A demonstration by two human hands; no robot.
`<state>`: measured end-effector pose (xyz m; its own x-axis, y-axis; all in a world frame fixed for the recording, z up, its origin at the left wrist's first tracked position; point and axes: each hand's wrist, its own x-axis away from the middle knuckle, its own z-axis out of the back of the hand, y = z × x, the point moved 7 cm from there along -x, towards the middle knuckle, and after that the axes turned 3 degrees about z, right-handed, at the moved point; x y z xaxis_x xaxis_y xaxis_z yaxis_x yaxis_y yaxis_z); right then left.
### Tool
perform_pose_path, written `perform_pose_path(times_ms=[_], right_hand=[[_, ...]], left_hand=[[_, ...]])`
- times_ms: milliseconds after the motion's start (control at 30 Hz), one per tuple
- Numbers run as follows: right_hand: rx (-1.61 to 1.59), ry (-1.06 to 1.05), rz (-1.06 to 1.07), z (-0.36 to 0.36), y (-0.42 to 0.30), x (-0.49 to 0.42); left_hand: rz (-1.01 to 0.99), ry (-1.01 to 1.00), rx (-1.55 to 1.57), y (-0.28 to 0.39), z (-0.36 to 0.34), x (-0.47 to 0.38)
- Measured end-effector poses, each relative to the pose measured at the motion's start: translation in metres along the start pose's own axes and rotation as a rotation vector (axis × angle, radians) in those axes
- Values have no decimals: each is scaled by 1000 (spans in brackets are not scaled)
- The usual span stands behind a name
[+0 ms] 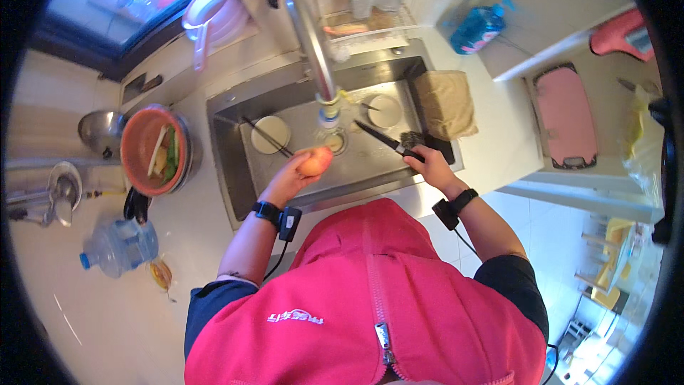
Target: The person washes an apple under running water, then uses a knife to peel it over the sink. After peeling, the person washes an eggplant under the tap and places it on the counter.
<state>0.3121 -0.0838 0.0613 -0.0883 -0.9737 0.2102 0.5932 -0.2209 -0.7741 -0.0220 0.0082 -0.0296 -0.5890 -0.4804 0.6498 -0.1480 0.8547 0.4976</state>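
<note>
A round orange-red fruit or vegetable (316,162) is held in my left hand (294,174), above the near left part of the steel sink (342,190). My right hand (434,168) grips the black handle of a knife (380,135), whose dark blade points up and left over the basin. Between and beyond my hands, the chrome faucet (315,45) reaches down over the drain (335,142). A pale round dish (271,138) with dark chopsticks (262,133) across it lies at the sink's left. Another pale dish (386,112) lies at the right, near a dark scouring pad (411,139).
An orange basin (128,144) with vegetables and a blue water jug (125,248) stand left. A brown cloth (446,101) drapes the sink's right rim. Farther right are a pink cutting board (566,115) and a blue bottle (477,29). A wire rack (368,37) stands behind the sink.
</note>
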Motion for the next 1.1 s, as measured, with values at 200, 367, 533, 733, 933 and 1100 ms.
perform_pose_path(times_ms=[200,367,533,733,933,1100], right_hand=[[-404,520,-393,48,163,81],[130,797,-538,90,290,118],[209,783,-601,102,311,96],[340,891,-286,113,163,44],[-871,-173,-174,-80,-26,-68],[-897,-164,-138,-190,-33,-122]], left_hand=[[40,14,3,-2,-34,-9],[-32,55,15,2,-52,-21],[-98,102,-31,12,-67,-26],[-163,178,-133,18,-70,-19],[-169,91,-113,16,-82,-39],[-244,322,-166,18,-50,-30]])
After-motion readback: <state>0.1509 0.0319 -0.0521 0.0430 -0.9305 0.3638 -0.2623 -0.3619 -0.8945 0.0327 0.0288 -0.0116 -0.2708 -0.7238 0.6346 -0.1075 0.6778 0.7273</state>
